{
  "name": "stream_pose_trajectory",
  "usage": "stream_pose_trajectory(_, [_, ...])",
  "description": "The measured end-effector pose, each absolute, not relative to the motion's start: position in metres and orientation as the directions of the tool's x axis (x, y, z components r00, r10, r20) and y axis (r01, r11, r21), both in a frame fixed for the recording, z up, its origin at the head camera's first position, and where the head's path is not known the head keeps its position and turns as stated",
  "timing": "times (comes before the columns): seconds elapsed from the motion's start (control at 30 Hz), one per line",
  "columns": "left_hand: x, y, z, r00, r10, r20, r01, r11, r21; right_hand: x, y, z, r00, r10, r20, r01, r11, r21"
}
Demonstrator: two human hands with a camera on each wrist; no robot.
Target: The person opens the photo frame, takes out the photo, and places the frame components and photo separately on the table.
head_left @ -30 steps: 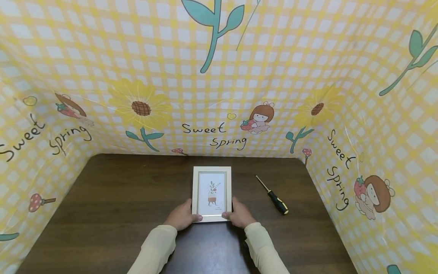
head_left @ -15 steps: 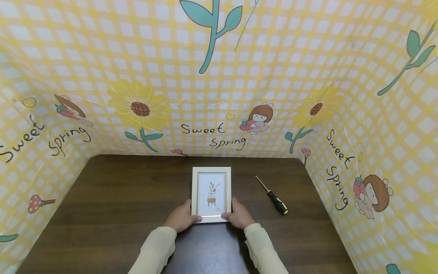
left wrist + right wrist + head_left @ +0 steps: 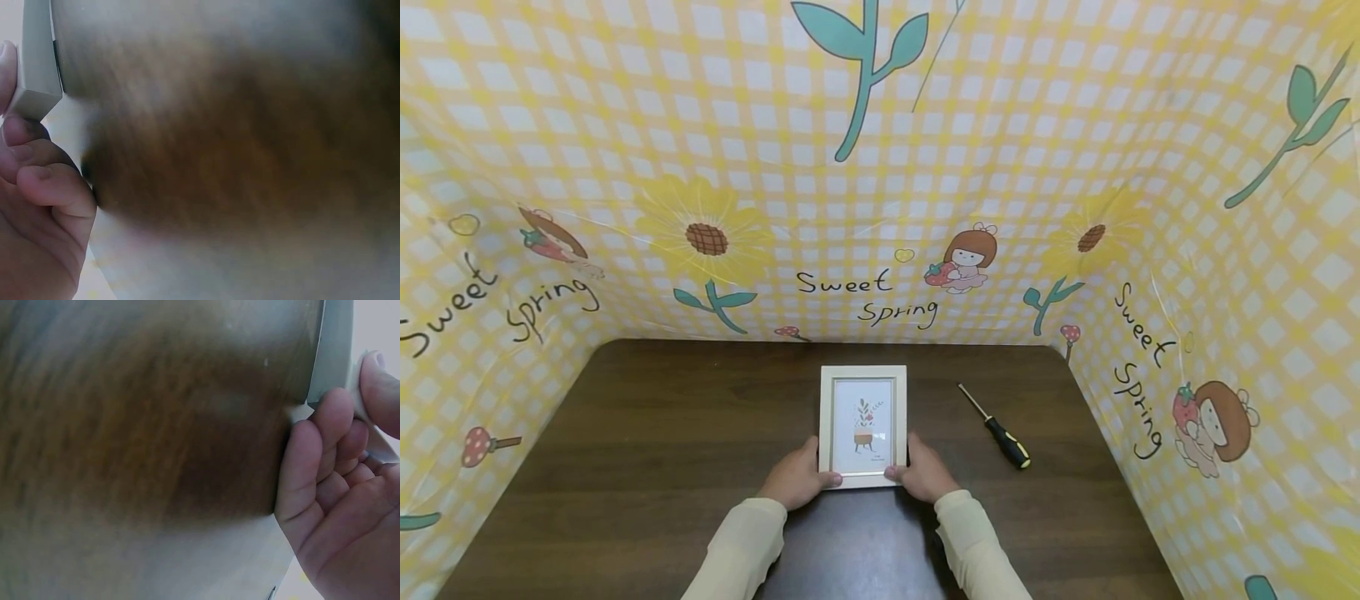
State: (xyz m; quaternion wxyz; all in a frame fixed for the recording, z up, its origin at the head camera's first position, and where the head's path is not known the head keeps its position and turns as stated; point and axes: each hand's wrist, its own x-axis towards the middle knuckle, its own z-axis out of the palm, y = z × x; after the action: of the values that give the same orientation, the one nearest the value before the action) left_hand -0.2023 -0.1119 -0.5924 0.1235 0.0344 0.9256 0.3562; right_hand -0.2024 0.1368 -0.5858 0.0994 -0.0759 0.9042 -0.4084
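Observation:
A cream picture frame (image 3: 827, 417) with a drawing of a potted plant faces up over the middle of the table. My left hand (image 3: 792, 477) grips its lower left corner, the thumb lying on the front of the border. At the lower right corner, my right hand (image 3: 931, 472) holds it the same way. The left wrist view has the frame's pale side edge (image 3: 39, 69) between thumb and curled fingers (image 3: 53, 184). In the right wrist view, fingers (image 3: 303, 462) bend beneath the other corner (image 3: 334, 369).
To the right of the frame lies a black and yellow screwdriver (image 3: 1006, 440), its tip pointing away. The dark wooden table (image 3: 647, 467) is bounded at the back and sides by a yellow checked cloth (image 3: 880, 217) with printed flowers and lettering.
Both hands keep their hold on the picture frame, which has barely moved. A small bright reflection now shows on its picture. The head view has shifted very slightly.

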Motion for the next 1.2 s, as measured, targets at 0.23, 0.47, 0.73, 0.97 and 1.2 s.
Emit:
stream_pose_trajectory(0.23, [-0.2012,-0.112,-0.5914,-0.968,0.152,-0.2,-0.019,0.749,0.662,-0.2021,0.1367,-0.5867,-0.969,-0.219,-0.114,-0.059,0.654,-0.754])
stream_pose_trajectory(0.47, [-0.2014,-0.1114,-0.5901,-0.97,0.146,-0.193,-0.019,0.748,0.663,-0.2036,0.1374,-0.5887,-0.97,-0.22,-0.105,-0.068,0.658,-0.75])
stream_pose_trajectory(0.73, [-0.2001,-0.1103,-0.5881,-0.969,0.141,-0.202,-0.035,0.733,0.679,-0.2034,0.1381,-0.5893,-0.97,-0.216,-0.108,-0.058,0.642,-0.765])
stream_pose_trajectory(0.97, [-0.2013,-0.1112,-0.5897,-0.97,0.142,-0.198,-0.031,0.736,0.677,-0.203,0.1366,-0.5894,-0.971,-0.207,-0.118,-0.046,0.648,-0.761])
stream_pose_trajectory(1.2, [-0.2008,-0.1116,-0.5906,-0.971,0.145,-0.192,-0.02,0.747,0.665,-0.2022,0.1361,-0.5892,-0.972,-0.209,-0.105,-0.057,0.649,-0.759])
